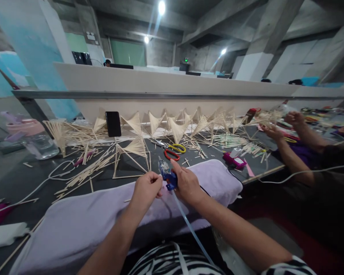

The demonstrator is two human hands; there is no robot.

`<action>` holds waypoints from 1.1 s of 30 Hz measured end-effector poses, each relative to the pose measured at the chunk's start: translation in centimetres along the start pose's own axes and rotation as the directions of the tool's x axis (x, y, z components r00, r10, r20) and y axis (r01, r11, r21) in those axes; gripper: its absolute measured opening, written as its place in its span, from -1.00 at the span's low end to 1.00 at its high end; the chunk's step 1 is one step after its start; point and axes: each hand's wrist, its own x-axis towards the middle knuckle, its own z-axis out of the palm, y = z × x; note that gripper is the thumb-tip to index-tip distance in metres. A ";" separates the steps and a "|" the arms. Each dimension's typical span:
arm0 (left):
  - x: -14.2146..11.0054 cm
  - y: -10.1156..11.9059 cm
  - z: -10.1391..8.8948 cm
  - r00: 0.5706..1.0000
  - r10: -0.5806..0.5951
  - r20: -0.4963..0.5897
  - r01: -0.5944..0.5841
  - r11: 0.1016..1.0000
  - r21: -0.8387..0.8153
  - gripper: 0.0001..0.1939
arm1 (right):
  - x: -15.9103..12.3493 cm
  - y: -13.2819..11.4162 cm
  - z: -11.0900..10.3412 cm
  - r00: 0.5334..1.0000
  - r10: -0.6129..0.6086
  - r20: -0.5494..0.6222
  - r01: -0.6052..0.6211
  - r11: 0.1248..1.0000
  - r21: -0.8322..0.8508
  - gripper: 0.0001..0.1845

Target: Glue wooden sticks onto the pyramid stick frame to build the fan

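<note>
My right hand (189, 184) is wrapped round a blue glue gun (170, 178), whose nozzle points away from me. Out of its back a long translucent glue stick (190, 227) trails down towards my lap. Close to the gun's left side, my left hand (147, 191) is closed in a pinch; whatever lies between its fingertips is too small to make out. Both hands are over a lilac towel (100, 215) at the table's edge. Just beyond them stands a frame of thin wooden sticks (132, 149), with red- and yellow-handled scissors (172, 152) to its right.
Several twisted stick frames (176, 128) line the back board, near a black phone (113, 124). Loose sticks (87, 172) and a water bottle (38, 137) lie left. A magenta glue gun (234, 160) is right, beside a co-worker's hands (275, 131). White cables cross the table.
</note>
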 end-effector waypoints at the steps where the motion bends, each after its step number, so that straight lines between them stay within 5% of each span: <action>1: 0.1 -0.1 -0.1 1.000 0.015 -0.006 -0.015 1.000 0.002 -0.86 | 0.0 0.0 0.0 1.000 0.028 -0.005 -0.028 0.999 0.027 -0.14; 12: 0.1 -1.0 -2.5 0.999 -0.014 0.041 0.029 0.915 -0.401 -0.70 | -0.4 0.0 0.5 0.949 0.308 0.072 -0.306 0.836 0.456 -0.14; 16: -0.2 -0.6 -1.5 0.997 0.013 0.075 0.020 0.904 -0.428 -0.63 | -0.6 -0.1 0.0 0.962 0.261 0.082 -0.271 0.872 0.408 -0.08; 23: 0.6 -0.8 0.1 0.979 0.013 0.202 0.035 0.972 -0.232 -0.62 | -0.8 -0.1 -0.7 0.985 0.120 0.124 -0.146 0.963 0.225 -0.02; 29: 1.5 -0.4 -1.9 0.999 0.036 0.013 -0.028 0.924 -0.382 -0.76 | -1.3 0.2 -1.1 0.992 0.061 0.107 -0.083 0.972 0.218 -0.08; 33: 2.0 -0.3 -3.7 0.993 0.059 -0.101 -0.101 0.872 -0.480 -0.77 | -1.9 0.5 -0.8 0.993 0.047 0.105 -0.086 0.915 0.395 -0.04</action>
